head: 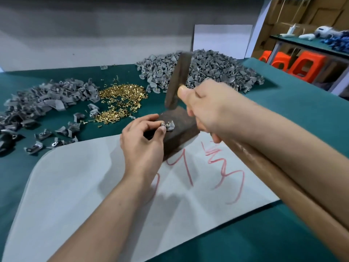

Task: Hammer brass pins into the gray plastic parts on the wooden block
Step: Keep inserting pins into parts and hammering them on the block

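Two hands over a green desk: left hand fingers pinch a small gray plastic part atop a dark wooden block; right hand grips a blurred wooden-handled hammer above.

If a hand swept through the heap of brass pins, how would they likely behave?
The brass pins lie as a loose heap with strays on the green mat, so they would probably scatter. Small and shiny, they likely slip from fingers.
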Demonstrator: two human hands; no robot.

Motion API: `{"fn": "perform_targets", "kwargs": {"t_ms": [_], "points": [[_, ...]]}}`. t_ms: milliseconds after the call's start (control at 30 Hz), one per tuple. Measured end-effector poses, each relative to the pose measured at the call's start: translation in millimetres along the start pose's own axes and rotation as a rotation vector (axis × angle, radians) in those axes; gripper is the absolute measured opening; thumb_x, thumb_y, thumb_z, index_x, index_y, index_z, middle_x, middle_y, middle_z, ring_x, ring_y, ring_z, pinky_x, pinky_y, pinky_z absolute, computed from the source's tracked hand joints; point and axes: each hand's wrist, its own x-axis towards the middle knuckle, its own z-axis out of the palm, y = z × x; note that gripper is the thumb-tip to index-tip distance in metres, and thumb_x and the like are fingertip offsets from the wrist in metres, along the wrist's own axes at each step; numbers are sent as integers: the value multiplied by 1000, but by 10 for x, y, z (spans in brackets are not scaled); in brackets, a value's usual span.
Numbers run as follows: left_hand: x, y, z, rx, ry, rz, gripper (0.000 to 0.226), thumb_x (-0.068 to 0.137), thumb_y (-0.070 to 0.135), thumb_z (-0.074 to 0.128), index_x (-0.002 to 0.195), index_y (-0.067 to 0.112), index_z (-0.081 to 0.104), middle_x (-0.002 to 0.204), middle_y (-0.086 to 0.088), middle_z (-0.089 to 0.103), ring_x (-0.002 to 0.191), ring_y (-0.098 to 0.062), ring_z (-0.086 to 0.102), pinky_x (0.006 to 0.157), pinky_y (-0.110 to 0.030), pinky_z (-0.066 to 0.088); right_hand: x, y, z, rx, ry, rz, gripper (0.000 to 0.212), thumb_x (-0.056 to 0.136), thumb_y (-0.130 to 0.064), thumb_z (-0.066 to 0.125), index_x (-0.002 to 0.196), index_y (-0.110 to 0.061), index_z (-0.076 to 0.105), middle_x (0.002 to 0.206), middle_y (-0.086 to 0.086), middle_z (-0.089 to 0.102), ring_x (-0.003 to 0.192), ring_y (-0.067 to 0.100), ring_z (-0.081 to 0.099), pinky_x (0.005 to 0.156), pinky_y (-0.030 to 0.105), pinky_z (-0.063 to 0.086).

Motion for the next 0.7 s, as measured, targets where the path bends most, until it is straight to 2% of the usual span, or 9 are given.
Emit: {"fn": "perform_targets", "kwargs": {"t_ms": [100, 233, 300, 367, 467, 533, 600, 700], "points": [[-6, 8, -3, -7, 11, -29, 21, 83, 6, 71, 75, 26, 70, 105, 13, 67, 113, -20, 58, 103, -46, 42, 40, 32, 28, 42, -2, 41, 43, 104, -30, 26, 65, -16, 36, 63, 0, 41, 50, 11, 37, 45, 18, 31], [-1, 13, -16, 22, -13, -4, 24, 84, 7, 71, 75, 29, 69, 104, 15, 65, 114, -21, 57, 104, -46, 40, 40, 97, 60, -11, 71, -10, 47, 103, -36, 27, 62, -16, 38, 59, 6, 48, 39, 18, 50, 39, 22, 38], [0, 6, -12, 8, 2, -1, 18, 83, 5, 71, 78, 22, 71, 104, 9, 67, 113, -23, 58, 103, -47, 41, 39, 75, 71, -31, 6, -34, 46, 103, -34, 28, 63, -15, 39, 60, 9, 49, 38, 21, 52, 34, 21, 40], [-1, 1, 1, -2, 5, -15, 14, 83, 3, 71, 80, 17, 72, 105, 2, 68, 112, -26, 58, 102, -47, 42, 52, 54, 70, -47, -65, -35, 45, 103, -33, 29, 65, -12, 42, 56, 7, 46, 34, 18, 48, 29, 18, 35], [1, -5, -9, 11, -5, -20, 19, 84, 5, 70, 78, 23, 70, 104, 7, 67, 112, -24, 58, 103, -45, 42, 144, 157, -10, 207, -5, -59, 40, 101, -30, 34, 72, -9, 51, 40, 1, 45, 31, 17, 41, 31, 18, 34], [5, 25, -11, 37, 5, -26, 22, 83, 7, 71, 76, 29, 69, 102, 13, 66, 112, -21, 58, 105, -44, 40, 230, 318, -31, 517, 58, 13, 38, 99, -30, 36, 75, -6, 54, 34, -1, 42, 27, 17, 38, 32, 15, 31], [6, 45, -13, 40, 8, -49, 23, 82, 9, 72, 73, 31, 68, 101, 15, 66, 113, -19, 58, 105, -42, 40, 296, 511, 85, 725, 62, 139, 37, 97, -29, 36, 76, -5, 54, 35, 0, 41, 28, 17, 36, 33, 16, 30], [-22, 41, -29, 12, -7, -71, 17, 81, 12, 73, 75, 27, 71, 102, 16, 67, 114, -19, 56, 104, -41, 42, 330, 828, 360, 771, 124, 339, 30, 94, -25, 38, 77, -6, 54, 35, 0, 41, 29, 17, 35, 36, 18, 29]]}}
